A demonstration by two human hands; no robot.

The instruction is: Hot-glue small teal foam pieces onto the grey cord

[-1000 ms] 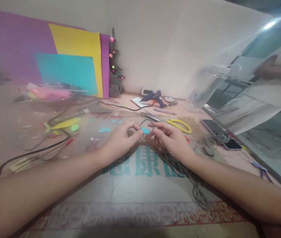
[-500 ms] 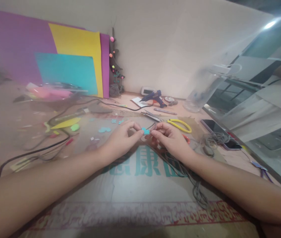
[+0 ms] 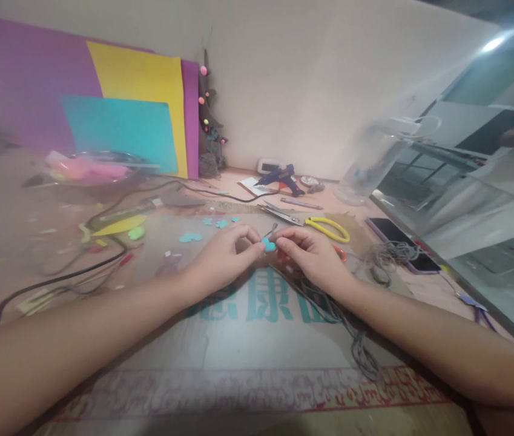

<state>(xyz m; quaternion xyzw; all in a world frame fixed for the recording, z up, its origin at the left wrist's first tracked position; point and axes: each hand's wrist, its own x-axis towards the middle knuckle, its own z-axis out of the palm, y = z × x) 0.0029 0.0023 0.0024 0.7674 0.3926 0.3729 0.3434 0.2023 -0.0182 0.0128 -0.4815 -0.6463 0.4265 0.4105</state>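
Between my two hands is a small turquoise cut-out piece, held above the cardboard. My left hand pinches its left edge between thumb and forefinger. My right hand has its fingertips pressed together at the right side of the piece, around a thin dark cord that sticks up there. Exactly how the cord meets the piece is too small to make out. Several more turquoise cut-outs lie beyond my left hand. Grey cord trails across the cardboard below my right wrist.
Scissors with yellow handles lie just beyond my right hand. A blue glue gun rests near the wall, its black cable running left. A phone lies at right under tangled cord. Coloured sheets lean on the wall. A person stands at right.
The turquoise piece has turned slightly between my fingers, and the cord end now points more upright. Both hands stay nearly in place.
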